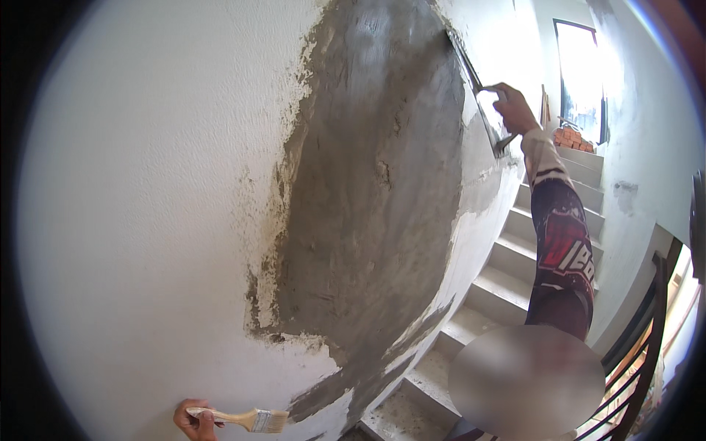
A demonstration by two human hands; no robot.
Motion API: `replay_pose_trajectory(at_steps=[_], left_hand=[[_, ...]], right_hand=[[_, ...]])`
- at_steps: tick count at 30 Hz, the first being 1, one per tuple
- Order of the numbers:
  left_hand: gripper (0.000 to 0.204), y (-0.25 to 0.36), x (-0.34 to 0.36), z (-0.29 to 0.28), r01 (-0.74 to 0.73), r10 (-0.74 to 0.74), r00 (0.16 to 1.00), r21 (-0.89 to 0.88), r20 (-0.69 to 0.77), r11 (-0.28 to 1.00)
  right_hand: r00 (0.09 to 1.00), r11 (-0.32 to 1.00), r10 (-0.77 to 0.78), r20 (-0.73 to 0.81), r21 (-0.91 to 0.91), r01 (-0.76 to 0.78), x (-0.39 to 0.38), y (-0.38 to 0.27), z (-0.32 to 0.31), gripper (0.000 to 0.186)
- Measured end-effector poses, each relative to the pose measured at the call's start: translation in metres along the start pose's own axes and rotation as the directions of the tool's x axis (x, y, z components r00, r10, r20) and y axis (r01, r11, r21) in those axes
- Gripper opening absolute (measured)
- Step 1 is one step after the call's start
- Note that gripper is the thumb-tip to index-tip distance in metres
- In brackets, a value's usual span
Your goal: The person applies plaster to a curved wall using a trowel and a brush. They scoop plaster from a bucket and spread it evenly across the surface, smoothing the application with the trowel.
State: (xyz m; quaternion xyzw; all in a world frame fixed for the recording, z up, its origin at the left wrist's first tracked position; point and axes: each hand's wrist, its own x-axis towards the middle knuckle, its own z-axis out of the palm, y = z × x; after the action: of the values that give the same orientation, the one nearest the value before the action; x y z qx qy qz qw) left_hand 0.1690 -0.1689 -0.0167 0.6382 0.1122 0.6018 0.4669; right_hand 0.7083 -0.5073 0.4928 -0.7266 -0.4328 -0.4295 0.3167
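Note:
At the lower left, my left hand (195, 420) is closed around the wooden handle of a flat paintbrush (266, 421). Its pale bristles point right, close to the white wall. Up at the right, my right hand (515, 110) grips the handle of a long steel plastering trowel (465, 62). The blade stands on edge along the right border of a grey mortar patch (368, 176), seemingly against the wall. This tall patch looks damp and smooth at the top, with small rough marks in the middle. Ragged, chipped plaster (273, 250) runs down its left side.
Concrete stairs (507, 257) climb beside the wall on the right. Orange bricks (572, 138) lie stacked at their top, below a bright window (581, 73). A dark metal railing (647, 345) stands at the lower right. A blurred oval hides part of the lower stairs.

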Motion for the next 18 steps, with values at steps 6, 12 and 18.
replay_pose_trajectory(at_steps=[6,12,18], left_hand=[[0.04,0.004,-0.001,0.004,0.008,-0.008,1.0,-0.007,0.003,1.0],[0.033,0.011,0.0,0.011,0.002,-0.004,1.0,-0.06,-0.028,0.998],[0.03,0.008,0.002,0.007,-0.012,0.012,1.0,-0.068,0.0,0.998]], right_hand=[[0.997,0.994,-0.082,0.01,-0.077,0.082,0.008,-0.011,-0.002,0.034],[0.998,0.996,-0.05,-0.026,-0.075,0.048,0.005,-0.017,0.01,0.024],[0.999,0.976,0.017,-0.03,0.219,-0.01,0.022,-0.077,0.005,0.035]])
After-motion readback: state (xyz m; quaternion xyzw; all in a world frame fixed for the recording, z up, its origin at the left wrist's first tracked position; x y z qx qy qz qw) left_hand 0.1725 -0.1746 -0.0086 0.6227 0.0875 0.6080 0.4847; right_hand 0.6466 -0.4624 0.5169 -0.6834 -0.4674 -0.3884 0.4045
